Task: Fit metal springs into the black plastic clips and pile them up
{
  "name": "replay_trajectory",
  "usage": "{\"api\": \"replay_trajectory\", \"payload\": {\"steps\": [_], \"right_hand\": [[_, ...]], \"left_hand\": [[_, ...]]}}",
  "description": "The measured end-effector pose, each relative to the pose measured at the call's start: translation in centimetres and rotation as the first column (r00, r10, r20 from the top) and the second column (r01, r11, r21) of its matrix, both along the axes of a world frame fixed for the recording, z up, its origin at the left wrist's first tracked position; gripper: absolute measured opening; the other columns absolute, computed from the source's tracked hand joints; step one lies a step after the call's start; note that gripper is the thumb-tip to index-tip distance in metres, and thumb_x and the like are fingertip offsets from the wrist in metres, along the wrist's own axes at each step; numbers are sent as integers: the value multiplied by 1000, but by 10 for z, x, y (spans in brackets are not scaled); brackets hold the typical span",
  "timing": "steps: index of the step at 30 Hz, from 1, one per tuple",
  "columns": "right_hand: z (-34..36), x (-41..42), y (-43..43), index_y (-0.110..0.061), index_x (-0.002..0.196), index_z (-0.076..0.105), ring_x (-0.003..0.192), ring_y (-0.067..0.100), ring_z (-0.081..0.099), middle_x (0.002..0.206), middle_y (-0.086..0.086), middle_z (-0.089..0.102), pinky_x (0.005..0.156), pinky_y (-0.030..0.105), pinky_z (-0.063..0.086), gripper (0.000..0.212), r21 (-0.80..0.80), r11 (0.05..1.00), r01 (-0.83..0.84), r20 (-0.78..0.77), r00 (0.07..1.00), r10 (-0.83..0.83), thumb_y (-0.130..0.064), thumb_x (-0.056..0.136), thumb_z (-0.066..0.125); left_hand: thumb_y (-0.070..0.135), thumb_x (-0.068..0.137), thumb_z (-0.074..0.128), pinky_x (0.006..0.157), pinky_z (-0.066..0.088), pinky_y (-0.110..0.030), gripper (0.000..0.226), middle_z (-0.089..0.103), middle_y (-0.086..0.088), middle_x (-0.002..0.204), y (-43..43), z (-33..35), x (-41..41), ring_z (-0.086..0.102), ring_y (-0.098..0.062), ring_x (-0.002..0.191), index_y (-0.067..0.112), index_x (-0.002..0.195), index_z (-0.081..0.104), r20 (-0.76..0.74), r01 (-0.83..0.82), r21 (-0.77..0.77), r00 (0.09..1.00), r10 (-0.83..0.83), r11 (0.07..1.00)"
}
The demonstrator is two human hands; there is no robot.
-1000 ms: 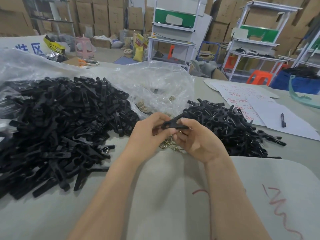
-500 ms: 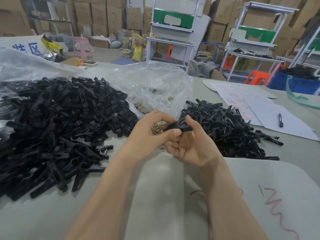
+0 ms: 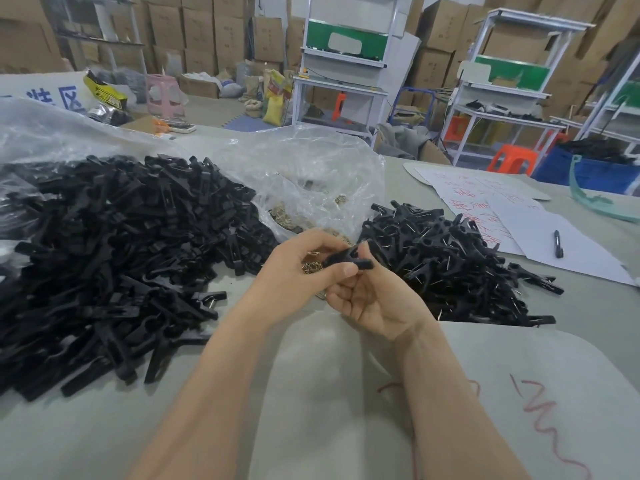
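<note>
Head view: I see both hands raised over the desk, between two black heaps.
Left hand: its fingers are curled and its thumb tip pinches the near end of one clip; some brass springs seem tucked under the curled fingers.
Right hand: palm up, with thumb and fingers pinching the other end of the same clip.
Clip in work: it is held in the air between the two hands and does not touch either heap; I cannot tell if its spring is already seated.
Done so far: the finished pile lies just beside the right hand, and thin metal wires show on many of its clips.
Left to do: the unfitted heap on the left side is clearly bigger and spills out of a clear bag.
Spring stock: more springs lie in a second plastic bag, behind the hands.
My judgement: this is an early to middle stage, with less than half fitted. The present clip must still be finished and put on the right pile.
</note>
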State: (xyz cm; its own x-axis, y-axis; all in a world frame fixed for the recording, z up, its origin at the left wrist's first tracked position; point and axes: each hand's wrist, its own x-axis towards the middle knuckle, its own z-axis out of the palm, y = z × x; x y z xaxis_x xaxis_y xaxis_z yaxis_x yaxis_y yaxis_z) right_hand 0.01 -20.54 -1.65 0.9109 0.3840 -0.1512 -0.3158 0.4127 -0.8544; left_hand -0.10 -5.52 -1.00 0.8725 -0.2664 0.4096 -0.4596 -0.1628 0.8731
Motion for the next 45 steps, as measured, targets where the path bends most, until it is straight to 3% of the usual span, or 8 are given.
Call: {"api": "replay_trajectory", "payload": {"steps": [5,10,15,17,20,25,33,45], "right_hand": [[5,5,-4,-13,84,66,46,9,49,60,2,60,44,19,41,53,-324,933,156,83,987,-136,-63,66,63],[14,9,-2,-11,87,64,43,6,44,60,0,55,42,20,38,9,-586,669,457,373,885,-279,-19,89,65],[55,27,-17,-6,131,42,82,9,68,105,9,66,72,21,57,56,121,526,842,96,518,-850,-18,85,71],[55,31,-18,-16,150,9,86,13,67,103,9,60,74,24,59,92,104,524,845,72,519,-852,-14,84,72],[37,24,3,-29,151,-8,82,12,68,105,6,60,67,23,56,100,-277,554,785,319,619,-717,-8,87,66],[9,22,60,-11,130,54,93,19,64,107,4,67,92,38,50,40,-672,467,575,605,790,-101,-11,91,58],[-14,39,103,-13,126,49,120,33,48,127,15,53,97,41,37,35,-841,-111,529,457,806,376,-22,93,52],[6,29,30,-4,108,60,67,8,64,85,2,64,67,22,58,16,-466,696,546,388,834,-393,-10,93,60]], "left_hand": [[25,80,75,81,45,-21,13,66,8,86,0,-11,7,59,-7,84,23,88,65,-5,-203,68,979,203,977],[27,84,71,93,35,-17,32,57,7,111,-4,-17,11,52,-10,108,19,114,66,141,-315,291,948,286,903],[19,91,59,107,25,-33,40,37,-9,143,21,-21,15,33,-29,129,13,131,54,94,-739,248,661,744,626],[15,93,54,113,21,-42,45,26,-9,151,27,-26,16,23,-32,135,15,137,46,52,-745,364,615,787,559],[16,92,55,112,16,-45,47,15,-6,154,27,-32,17,22,-33,134,20,137,45,62,-684,558,599,798,471],[9,89,55,101,30,-42,35,12,-8,153,29,-34,17,38,-34,122,11,124,51,36,-644,602,612,790,472],[6,86,58,78,43,-42,24,15,-8,151,32,-30,15,51,-38,102,4,109,51,-48,-647,496,645,763,579],[7,92,50,84,42,-35,40,55,-8,122,24,-33,21,55,-28,107,16,131,50,2,-597,468,738,675,651]]}}
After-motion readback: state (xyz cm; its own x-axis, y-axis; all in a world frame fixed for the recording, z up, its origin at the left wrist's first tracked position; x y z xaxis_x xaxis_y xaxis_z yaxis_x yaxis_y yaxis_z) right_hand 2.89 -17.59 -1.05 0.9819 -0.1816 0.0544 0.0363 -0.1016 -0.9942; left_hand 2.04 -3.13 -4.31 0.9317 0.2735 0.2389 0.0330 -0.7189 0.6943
